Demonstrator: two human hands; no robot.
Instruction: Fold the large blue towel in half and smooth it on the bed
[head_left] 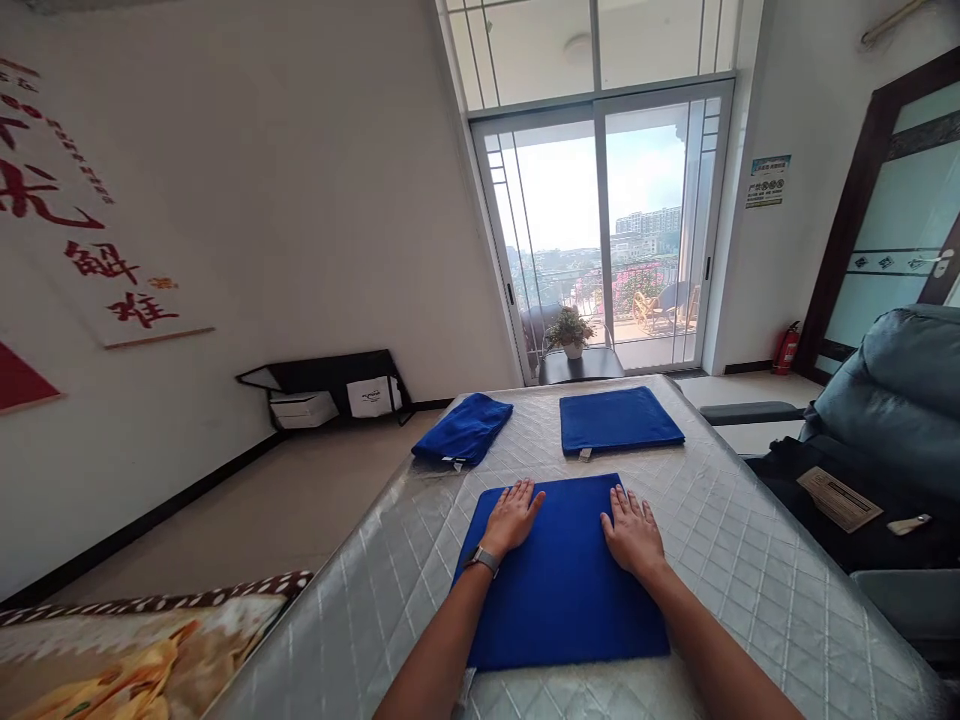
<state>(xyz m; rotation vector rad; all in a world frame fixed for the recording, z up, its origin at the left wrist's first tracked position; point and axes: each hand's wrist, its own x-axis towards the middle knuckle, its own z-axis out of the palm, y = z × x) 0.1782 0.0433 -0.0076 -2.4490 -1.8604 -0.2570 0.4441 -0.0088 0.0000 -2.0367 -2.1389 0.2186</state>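
Note:
A folded blue towel (562, 590) lies flat on the quilted silver mattress (735, 560) right in front of me. My left hand (511, 518) rests palm down on its far left part, fingers stretched out. My right hand (634, 532) lies flat on its far right part, fingers spread. Neither hand holds anything. A watch sits on my left wrist. Farther away, a second folded blue towel (616, 420) lies neat and flat. A loosely folded blue towel (465, 430) sits at the mattress's left edge.
A grey recliner chair (892, 420) stands to the right with small items on a dark surface. A potted plant (571, 332) sits on a small table before the glass sliding doors. A patterned cushion (142, 650) lies at the lower left. Bare floor runs along the left wall.

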